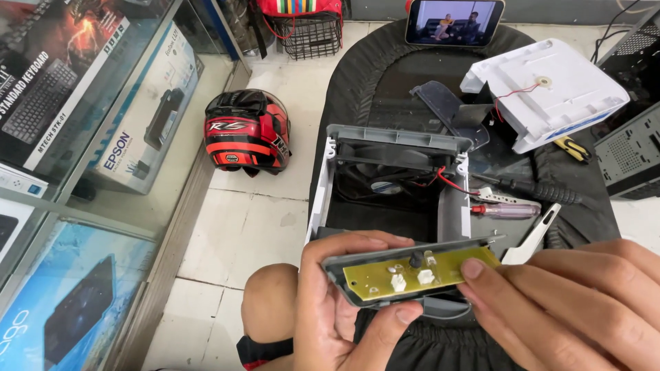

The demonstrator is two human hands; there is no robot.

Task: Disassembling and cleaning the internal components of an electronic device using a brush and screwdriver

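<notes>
— What are the hands doing?
— The left hand (pixel 330 302) pinches the grey panel (pixel 412 275) by its left end; the right hand (pixel 570 302) presses fingertips on its right end.
— Which way does it run?
— Long axis left to right, yellow circuit board (pixel 419 271) facing up, just in front of the open grey casing (pixel 395 182); screwdrivers (pixel 522 199) lie right of that.
</notes>
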